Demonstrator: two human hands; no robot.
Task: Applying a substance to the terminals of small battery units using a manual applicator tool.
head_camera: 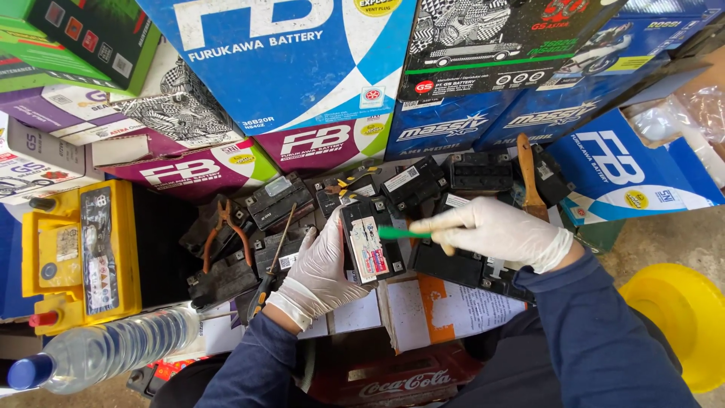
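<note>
While the yellow battery [79, 253] sits at 9 o'clock beside the pliers [223, 230], the left hand [321, 272] wraps its fingers around the small black battery [371, 238] at centre. At 3 o'clock, the right hand [495, 230] pinches a green tool [400, 233], tip touching the battery top.

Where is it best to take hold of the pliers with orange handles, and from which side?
Grip the pliers by both orange handles, coming from above on the near side. They lie flat on the black batteries, handles spread toward the person, jaws pointing away.
</note>
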